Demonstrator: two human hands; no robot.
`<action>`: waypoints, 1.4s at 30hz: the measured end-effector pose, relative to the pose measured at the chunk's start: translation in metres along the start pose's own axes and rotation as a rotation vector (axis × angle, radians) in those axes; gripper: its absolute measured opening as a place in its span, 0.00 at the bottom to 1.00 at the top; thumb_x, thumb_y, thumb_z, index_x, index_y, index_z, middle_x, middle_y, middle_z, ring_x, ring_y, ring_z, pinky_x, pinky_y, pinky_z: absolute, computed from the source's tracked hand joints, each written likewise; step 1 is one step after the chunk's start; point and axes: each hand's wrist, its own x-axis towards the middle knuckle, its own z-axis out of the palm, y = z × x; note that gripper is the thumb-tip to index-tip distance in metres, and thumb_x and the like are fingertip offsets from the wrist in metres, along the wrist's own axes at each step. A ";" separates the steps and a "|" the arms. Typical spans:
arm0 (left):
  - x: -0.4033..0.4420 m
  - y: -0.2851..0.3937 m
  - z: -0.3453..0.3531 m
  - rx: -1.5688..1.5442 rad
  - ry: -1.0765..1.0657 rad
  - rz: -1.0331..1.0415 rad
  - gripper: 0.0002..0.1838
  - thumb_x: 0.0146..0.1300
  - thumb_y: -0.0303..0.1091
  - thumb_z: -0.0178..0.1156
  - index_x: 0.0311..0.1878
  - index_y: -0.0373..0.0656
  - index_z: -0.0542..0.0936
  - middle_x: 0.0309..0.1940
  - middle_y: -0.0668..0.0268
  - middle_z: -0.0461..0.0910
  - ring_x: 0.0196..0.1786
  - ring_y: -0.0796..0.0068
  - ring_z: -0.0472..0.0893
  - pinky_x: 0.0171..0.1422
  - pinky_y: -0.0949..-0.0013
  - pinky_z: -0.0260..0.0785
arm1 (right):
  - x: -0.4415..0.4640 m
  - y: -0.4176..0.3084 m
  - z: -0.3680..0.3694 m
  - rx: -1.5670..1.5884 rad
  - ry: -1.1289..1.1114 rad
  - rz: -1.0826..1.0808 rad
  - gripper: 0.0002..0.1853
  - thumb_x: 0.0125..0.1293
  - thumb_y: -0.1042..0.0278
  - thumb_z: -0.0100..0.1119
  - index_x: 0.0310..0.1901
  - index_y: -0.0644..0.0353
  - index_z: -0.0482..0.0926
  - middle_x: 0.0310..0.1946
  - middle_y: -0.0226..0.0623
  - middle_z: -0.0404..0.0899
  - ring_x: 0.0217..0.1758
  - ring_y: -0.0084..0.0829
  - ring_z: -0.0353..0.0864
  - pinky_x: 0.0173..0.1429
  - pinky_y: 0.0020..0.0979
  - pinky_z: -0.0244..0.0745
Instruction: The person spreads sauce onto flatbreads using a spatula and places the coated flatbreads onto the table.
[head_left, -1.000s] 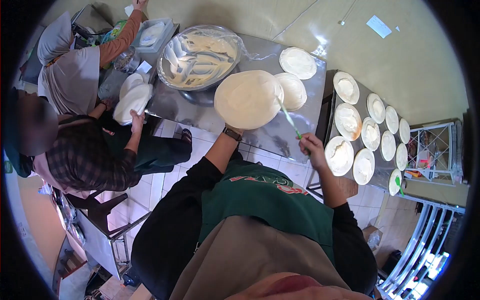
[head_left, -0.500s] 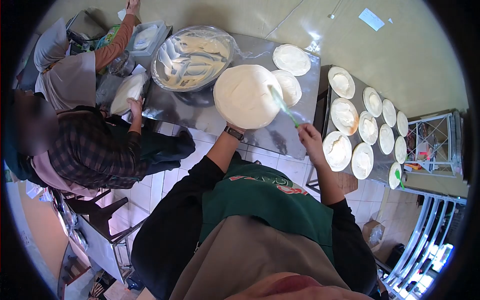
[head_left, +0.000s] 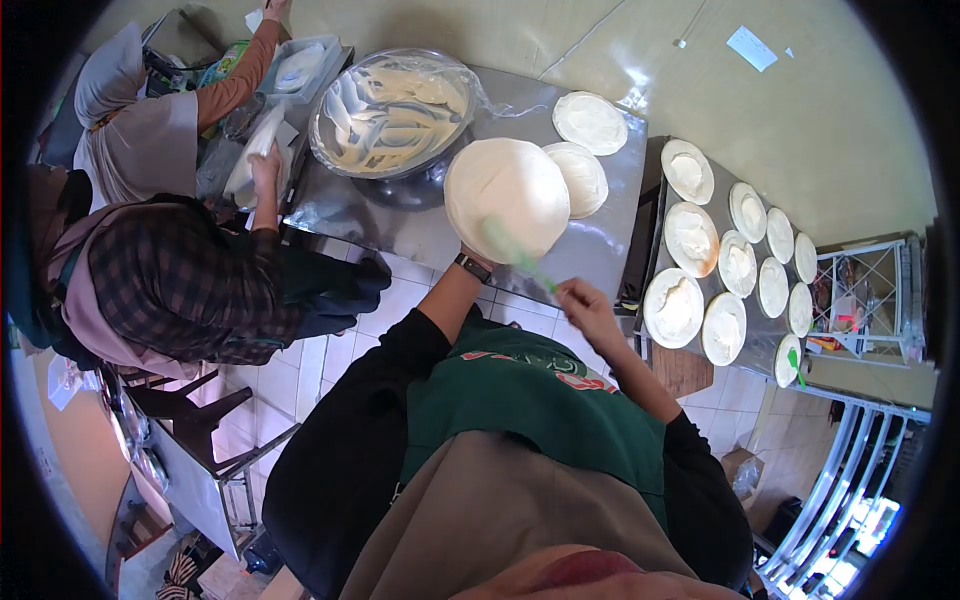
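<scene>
Now the green spatula (head_left: pixel 520 258) has swung to the near edge of the pale round (head_left: pixel 507 180), bringing its blade over that part. The right hand (head_left: pixel 588 306) pinches the handle; the left hand (head_left: pixel 477 257) props the round from below, at the table (head_left: pixel 622 198).

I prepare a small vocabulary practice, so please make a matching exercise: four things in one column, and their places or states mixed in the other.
Things
1. wristwatch
2. large bowl
3. pale green spatula
4. bright green utensil

Places or states
A. smeared inside with something pale and creamy
B. in the right grip
C. on a small pale round at the side table
D. around the left wrist

Right pairs: 1-D, 2-A, 3-B, 4-C
</scene>
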 end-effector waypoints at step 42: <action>-0.008 -0.011 0.008 0.539 0.139 -0.130 0.34 0.71 0.60 0.39 0.72 0.48 0.57 0.70 0.58 0.62 0.69 0.57 0.66 0.71 0.48 0.61 | -0.018 -0.063 -0.128 -0.877 0.405 -0.006 0.11 0.61 0.56 0.60 0.39 0.53 0.82 0.28 0.41 0.82 0.31 0.39 0.82 0.37 0.36 0.74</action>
